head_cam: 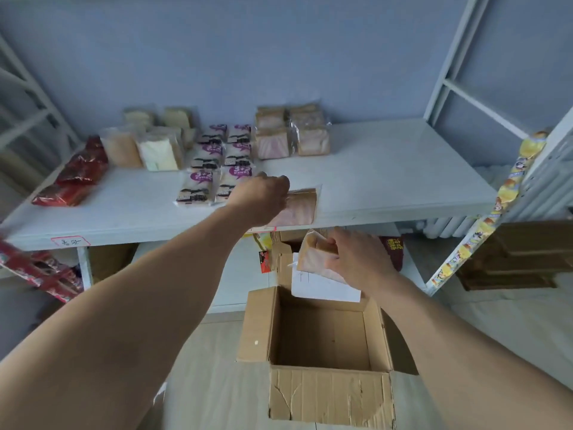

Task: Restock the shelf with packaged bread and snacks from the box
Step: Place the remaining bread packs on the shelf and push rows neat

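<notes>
Shelf (387,169): I see bread packs in rows at the back.
Box (328,395): open on the floor below, inside looks bare.
Left hand (262,197): curled on a pink sliced bread pack (302,207) at the shelf's front edge.
Right hand (356,259): gripping a second bread pack (314,254) above the box.

You can read "3+2" in white on the purple badges of the snack packs (201,187) on the shelf (387,169). The handwritten tag (70,242) on its front edge and the dark pack's (392,251) gold print stay illegible.
</notes>
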